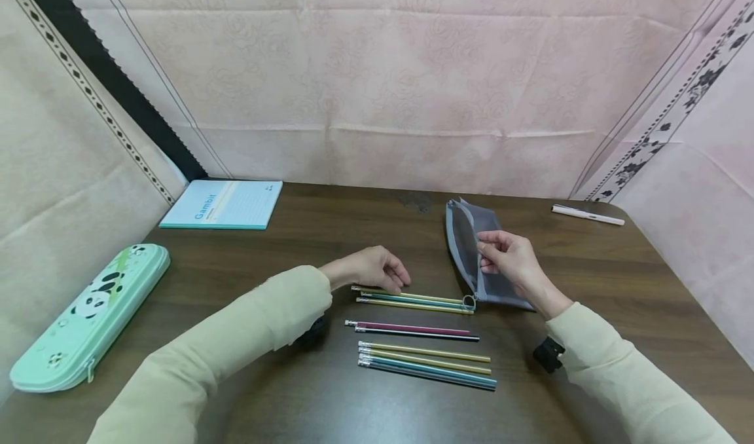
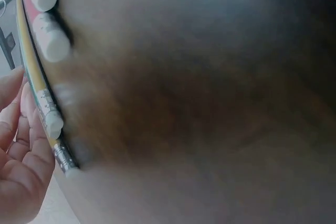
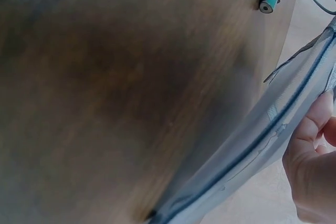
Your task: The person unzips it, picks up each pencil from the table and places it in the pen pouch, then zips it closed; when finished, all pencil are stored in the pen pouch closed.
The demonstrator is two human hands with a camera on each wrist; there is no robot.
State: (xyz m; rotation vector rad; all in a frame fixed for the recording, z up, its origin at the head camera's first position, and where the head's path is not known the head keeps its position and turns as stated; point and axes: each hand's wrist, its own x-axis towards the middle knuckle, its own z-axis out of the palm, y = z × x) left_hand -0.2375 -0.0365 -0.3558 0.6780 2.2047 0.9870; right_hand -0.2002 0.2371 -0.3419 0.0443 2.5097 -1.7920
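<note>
A person in pale green sleeves (image 1: 241,346) works with both hands at a dark brown wood-grain tabletop (image 1: 306,234). The right hand (image 1: 511,259) pinches the rim of a grey-blue zippered pouch (image 1: 497,290), which lies toward the tabletop's far edge, right of centre, its mouth parted and facing left. The left hand (image 1: 370,268), fingers bent downward, is at the eraser ends of the farthest set of gold and teal pencils (image 1: 421,305); whether it grips them cannot be told. The other ends of that set lie beside the pouch's near end, at a small ring (image 1: 463,302). Nearer the camera lie a magenta pencil (image 1: 412,328) and a black pencil (image 1: 417,334), side by side, then a further row of gold and teal pencils with silvery ferrules (image 1: 427,370). A mint-green panda-print pencil case (image 1: 88,319) lies along the tabletop's left edge, a light-blue "Gambit" notebook (image 1: 247,205) at the far left corner, and a slim white pen (image 1: 588,215) near the far right corner.
</note>
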